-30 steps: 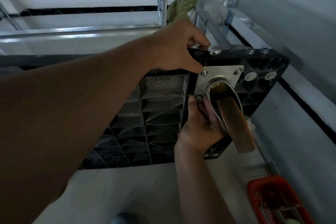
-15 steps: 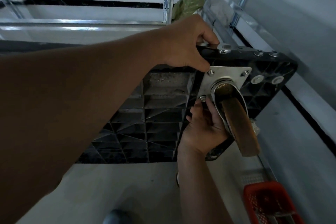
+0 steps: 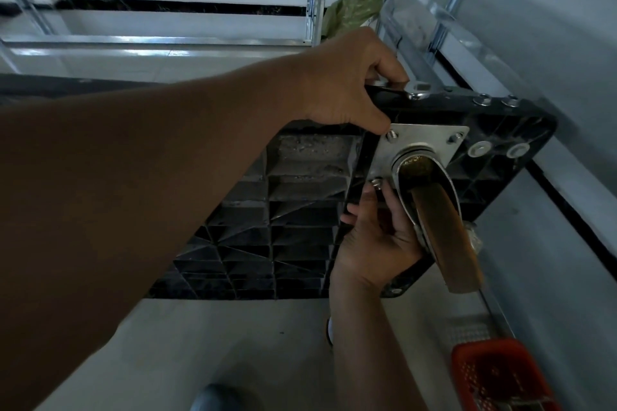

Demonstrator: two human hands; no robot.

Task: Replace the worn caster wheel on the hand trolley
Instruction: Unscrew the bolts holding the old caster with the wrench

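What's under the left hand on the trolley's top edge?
A metal spanner handle pokes out from the left hand above the black plastic trolley deck. The rest is covered.

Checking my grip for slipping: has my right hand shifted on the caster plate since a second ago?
No. The right hand stays beside the lower-left bolt of the caster plate.

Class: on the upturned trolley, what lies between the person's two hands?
In the head view, the caster's steel mounting plate lies between left hand and right hand.
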